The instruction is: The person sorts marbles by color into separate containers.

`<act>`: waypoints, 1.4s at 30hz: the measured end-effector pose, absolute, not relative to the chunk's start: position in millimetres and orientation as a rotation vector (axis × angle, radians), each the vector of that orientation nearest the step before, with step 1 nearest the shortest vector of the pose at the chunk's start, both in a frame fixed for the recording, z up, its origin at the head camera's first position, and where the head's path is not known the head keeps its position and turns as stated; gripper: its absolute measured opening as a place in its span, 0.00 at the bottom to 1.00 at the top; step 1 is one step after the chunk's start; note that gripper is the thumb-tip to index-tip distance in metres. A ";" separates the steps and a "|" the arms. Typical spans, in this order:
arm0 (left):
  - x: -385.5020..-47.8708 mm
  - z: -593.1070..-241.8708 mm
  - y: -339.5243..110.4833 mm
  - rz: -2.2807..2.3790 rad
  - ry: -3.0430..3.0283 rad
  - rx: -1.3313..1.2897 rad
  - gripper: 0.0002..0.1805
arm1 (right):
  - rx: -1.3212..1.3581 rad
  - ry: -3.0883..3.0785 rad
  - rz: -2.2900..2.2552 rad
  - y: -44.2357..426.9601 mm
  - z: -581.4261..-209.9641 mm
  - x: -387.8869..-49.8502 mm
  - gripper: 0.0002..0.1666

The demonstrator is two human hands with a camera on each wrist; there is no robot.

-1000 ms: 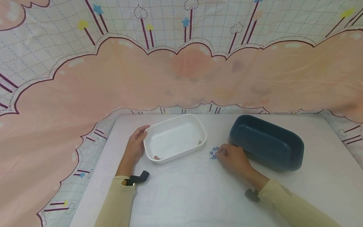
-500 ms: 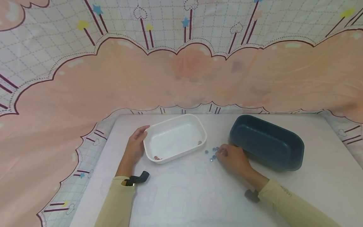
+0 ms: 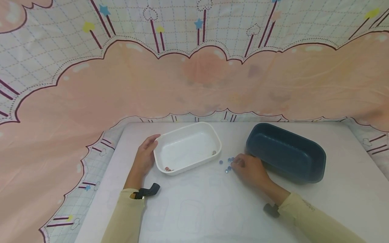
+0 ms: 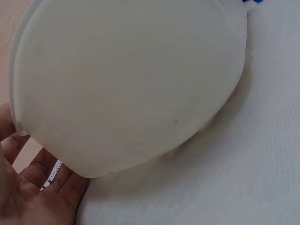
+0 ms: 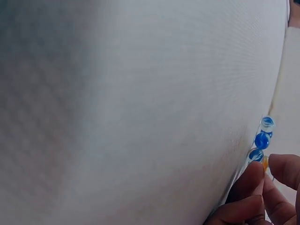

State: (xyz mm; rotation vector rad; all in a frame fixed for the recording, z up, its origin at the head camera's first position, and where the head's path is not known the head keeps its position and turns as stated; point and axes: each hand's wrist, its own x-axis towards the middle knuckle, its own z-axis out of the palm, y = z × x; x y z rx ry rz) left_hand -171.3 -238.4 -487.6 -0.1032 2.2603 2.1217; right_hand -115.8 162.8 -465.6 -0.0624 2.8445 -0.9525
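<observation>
My left hand point(image 3: 145, 156) grips the left end of a white rectangular tray point(image 3: 189, 166), its thumb at the rim. In the left wrist view, fingers point(image 4: 40, 168) curl at the edge of the tray point(image 4: 126, 93). Inside lie a few reddish marbles point(image 3: 167, 168) and a greyish one point(image 3: 214, 152). My right hand point(image 3: 250, 169) is low on the table beside several blue marbles point(image 3: 229, 168). In the right wrist view, its thumb and finger pinch a mostly hidden orange-yellow marble point(image 5: 266, 162), just below blue-swirled marbles point(image 5: 262, 140).
A dark blue rectangular tub point(image 3: 285, 152) stands behind and right of my right hand. All of this sits on a white-covered table point(image 3: 188, 216). A patterned curtain point(image 3: 194, 84) hangs along the back edge. One stray blue marble point(image 3: 221, 162) lies near the white tray.
One blue marble has rolled left, out of the cluster toward the white tray. My right forearm shifts very slightly; both hands otherwise keep their places.
</observation>
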 end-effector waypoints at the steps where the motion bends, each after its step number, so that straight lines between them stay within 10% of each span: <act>1: -171.5 -487.8 -238.4 2.121 2.261 -0.104 0.24 | -0.063 2.842 -0.958 162.9 -465.7 -115.8 0.13; 42: -173.2 -490.7 -238.4 2.122 2.278 -0.114 0.24 | -0.122 2.871 -1.071 144.5 -434.0 -117.9 0.13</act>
